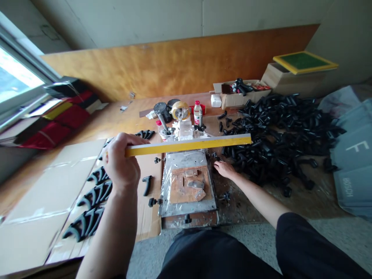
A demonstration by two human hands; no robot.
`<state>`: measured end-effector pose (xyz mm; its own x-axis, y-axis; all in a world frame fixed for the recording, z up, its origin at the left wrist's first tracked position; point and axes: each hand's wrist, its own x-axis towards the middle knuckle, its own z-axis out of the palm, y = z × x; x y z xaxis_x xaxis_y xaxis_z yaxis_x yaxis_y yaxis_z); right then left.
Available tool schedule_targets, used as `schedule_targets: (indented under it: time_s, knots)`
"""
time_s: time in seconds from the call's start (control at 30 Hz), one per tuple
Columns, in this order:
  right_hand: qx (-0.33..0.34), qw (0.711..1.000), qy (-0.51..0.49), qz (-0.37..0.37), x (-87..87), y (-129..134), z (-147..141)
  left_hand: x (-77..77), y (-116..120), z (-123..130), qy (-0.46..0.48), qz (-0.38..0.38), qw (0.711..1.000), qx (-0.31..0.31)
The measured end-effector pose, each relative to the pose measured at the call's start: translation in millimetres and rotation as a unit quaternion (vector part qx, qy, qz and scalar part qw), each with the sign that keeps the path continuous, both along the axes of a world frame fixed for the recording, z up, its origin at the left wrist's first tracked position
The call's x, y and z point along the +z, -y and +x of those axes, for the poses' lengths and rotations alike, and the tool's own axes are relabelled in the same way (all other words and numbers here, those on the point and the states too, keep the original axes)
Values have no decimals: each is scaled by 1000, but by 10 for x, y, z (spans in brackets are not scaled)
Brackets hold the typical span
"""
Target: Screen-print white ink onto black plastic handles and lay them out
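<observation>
My left hand [122, 162] is wrapped round the near end of a yellow-edged frame [188, 145], seen edge-on and raised over a metal plate [167, 193]. On the plate lies an orange-brown board [178, 195] with several clear blocks. My right hand [223, 169] is low beside the plate's right edge, close to a black knob [214, 154]; whether its fingertips hold anything is too small to tell. A single black handle [147, 185] rests on cardboard left of the plate.
Rows of black handles [84, 224] lie on cardboard at left. A large heap of black parts [270, 131] fills the right side, beside a grey bin [353, 155]. Behind the plate stand a bottle [197, 113] and a tape roll [180, 111]; an open box [244, 99] is farther back.
</observation>
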<state>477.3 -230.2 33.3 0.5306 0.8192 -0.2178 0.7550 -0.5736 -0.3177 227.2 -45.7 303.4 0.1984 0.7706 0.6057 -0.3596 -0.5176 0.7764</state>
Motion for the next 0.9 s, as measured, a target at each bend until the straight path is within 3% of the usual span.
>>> schedule_targets:
  time_s: [0.07, 0.13, 0.2, 0.27, 0.33, 0.4, 0.5, 0.6, 0.73, 0.9]
  knots:
    - [-40, 999, 4, -1, -63, 54, 24, 6, 13, -7, -6, 3, 1000, 6]
    - [-123, 992, 4, 17, -111, 190, 85, 6, 27, -20, -16, 2, 1000, 8]
    - [-213, 974, -28, 77, -141, 348, 139, 1, 44, -29, -28, 2, 1000, 13]
    - [-237, 950, -110, 173, -131, 460, 125, -7, 60, -33, -31, 4, 999, 17]
    - [-164, 935, -206, 236, -59, 483, 0, -19, 73, -37, -30, 9, 999, 15]
    - [-65, 936, -246, 242, 73, 406, -234, -33, 80, -50, -43, 19, 999, 18]
    - [84, 961, -153, 214, 298, 159, -676, -48, 73, -95, -91, 47, 994, 39]
    - [211, 963, 5, 168, 428, -119, -1030, -35, 52, -150, -125, 68, 989, 37]
    - [262, 948, 143, 112, 451, -300, -1222, 20, 22, -188, -140, 71, 988, 2]
    - [247, 947, 158, 134, 499, -283, -1282, 45, 4, -182, -113, 53, 991, -42]
